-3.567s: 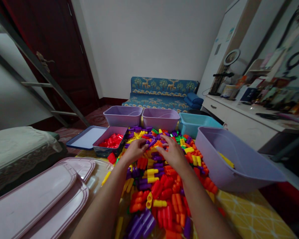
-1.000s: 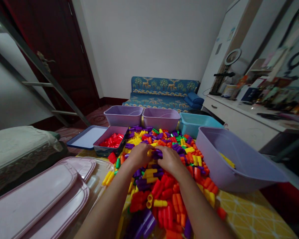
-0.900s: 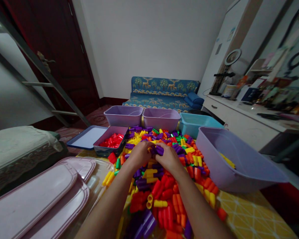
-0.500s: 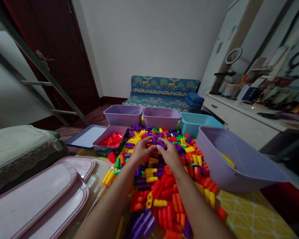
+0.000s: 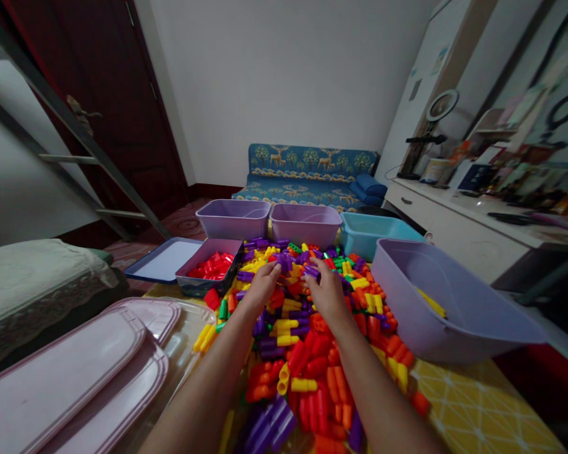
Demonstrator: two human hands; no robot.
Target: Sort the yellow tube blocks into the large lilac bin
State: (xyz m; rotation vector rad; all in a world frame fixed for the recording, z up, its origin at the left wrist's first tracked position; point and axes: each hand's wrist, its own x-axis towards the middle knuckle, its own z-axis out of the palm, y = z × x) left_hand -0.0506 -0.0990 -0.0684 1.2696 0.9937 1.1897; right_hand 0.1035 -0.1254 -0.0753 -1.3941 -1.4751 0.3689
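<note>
Colourful plastic pieces (image 5: pixel 288 341) in red, orange, yellow, purple and green lie in a wide heap on a yellow patterned table (image 5: pixel 468 403). Over the heap's far half, my left hand (image 5: pixel 264 285) has its fingers by a purple piece (image 5: pixel 284 261); they look closed on it, blurred. A little to the right, my right hand (image 5: pixel 325 285) grips another purple piece (image 5: pixel 312 272) between thumb and fingers. The two hands are apart, with heaped pieces between them.
Two purple bins (image 5: pixel 234 219) (image 5: pixel 305 225) and a blue bin (image 5: pixel 378 234) line the far side. A larger purple bin (image 5: pixel 435 302) at right holds a yellow piece. A box (image 5: pixel 208 284) of red pieces stands left, beside a lid (image 5: pixel 163 260). Pink lids (image 5: pixel 71 372) lie near left.
My hands have moved apart from each other. The purple pieces that were together between them are now separate, one by each hand.
</note>
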